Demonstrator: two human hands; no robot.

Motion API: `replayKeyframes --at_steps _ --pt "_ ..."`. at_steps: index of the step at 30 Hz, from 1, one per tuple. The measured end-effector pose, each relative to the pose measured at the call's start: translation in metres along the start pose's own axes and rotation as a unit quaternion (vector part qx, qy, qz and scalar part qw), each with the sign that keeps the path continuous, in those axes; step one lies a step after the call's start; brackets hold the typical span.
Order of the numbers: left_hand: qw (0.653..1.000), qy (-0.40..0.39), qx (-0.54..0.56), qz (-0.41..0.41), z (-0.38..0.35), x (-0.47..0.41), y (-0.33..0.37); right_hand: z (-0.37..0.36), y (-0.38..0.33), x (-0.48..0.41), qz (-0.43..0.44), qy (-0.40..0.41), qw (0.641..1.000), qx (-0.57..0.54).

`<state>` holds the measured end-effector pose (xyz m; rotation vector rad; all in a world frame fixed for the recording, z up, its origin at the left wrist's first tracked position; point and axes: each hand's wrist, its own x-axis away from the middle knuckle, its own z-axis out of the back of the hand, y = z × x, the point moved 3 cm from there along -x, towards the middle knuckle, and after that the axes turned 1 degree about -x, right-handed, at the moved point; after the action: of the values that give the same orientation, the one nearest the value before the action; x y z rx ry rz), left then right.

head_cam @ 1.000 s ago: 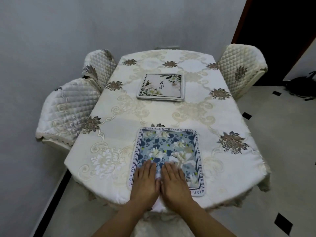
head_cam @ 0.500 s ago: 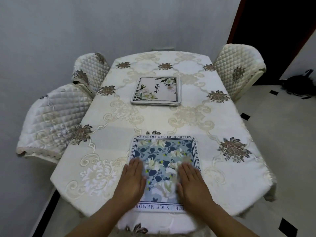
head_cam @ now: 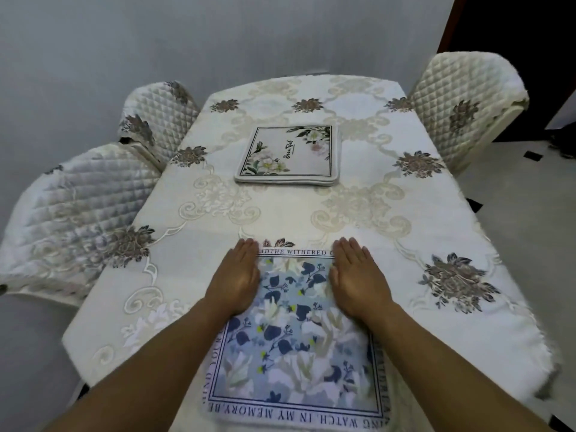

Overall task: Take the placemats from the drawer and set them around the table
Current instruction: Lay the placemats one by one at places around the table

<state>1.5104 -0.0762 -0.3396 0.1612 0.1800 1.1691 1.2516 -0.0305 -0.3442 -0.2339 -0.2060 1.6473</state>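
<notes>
A blue floral placemat with a border of printed words lies flat at the near end of the table. My left hand presses flat on its far left corner, fingers straight. My right hand presses flat on its far right corner in the same way. Further along the table's middle sits a small stack of white floral placemats, untouched.
The table wears a cream embroidered cloth. Two quilted chairs stand along the left side and one at the far right. A grey wall is behind; a dark doorway opens at the right.
Both hands have slid apart and forward over the blue placemat, from its near middle to its far corners. The view has come closer to the table.
</notes>
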Motion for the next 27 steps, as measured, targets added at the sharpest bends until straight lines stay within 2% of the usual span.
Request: replayKeyframes --at_steps 7,13,16,18,19,20,23,24,25,27 --pt "0.999 0.02 -0.019 0.036 -0.007 0.035 -0.007 0.006 0.016 0.024 -0.086 -0.012 0.996 -0.033" --pt "0.997 0.006 -0.027 0.077 -0.003 0.106 0.016 0.003 -0.002 0.082 -0.07 -0.021 0.997 -0.032" --pt "0.998 -0.009 -0.044 0.046 -0.004 0.146 0.026 0.003 -0.014 0.128 -0.096 -0.05 0.994 -0.031" --pt "0.999 0.016 -0.04 0.017 -0.004 0.167 0.026 0.005 -0.027 0.156 -0.12 -0.043 0.991 -0.047" --pt "0.998 0.031 -0.045 -0.006 0.001 0.17 0.027 0.001 -0.029 0.164 -0.133 -0.059 0.987 -0.068" --pt "0.999 0.014 -0.042 -0.019 0.002 0.17 0.027 -0.009 -0.028 0.17 -0.144 -0.081 0.984 -0.062" --pt "0.999 -0.047 -0.025 -0.007 0.058 0.172 0.033 0.037 -0.063 0.173 -0.189 -0.13 0.973 -0.031" --pt "0.998 -0.057 -0.039 -0.009 0.096 0.178 0.04 0.071 -0.085 0.175 -0.202 -0.098 0.974 -0.031" --pt "0.998 -0.047 -0.034 -0.004 0.124 0.183 0.041 0.089 -0.102 0.178 -0.194 -0.061 0.979 -0.013" --pt "0.999 -0.014 -0.044 0.002 0.183 0.206 0.034 0.135 -0.156 0.199 -0.192 -0.077 0.978 -0.011"
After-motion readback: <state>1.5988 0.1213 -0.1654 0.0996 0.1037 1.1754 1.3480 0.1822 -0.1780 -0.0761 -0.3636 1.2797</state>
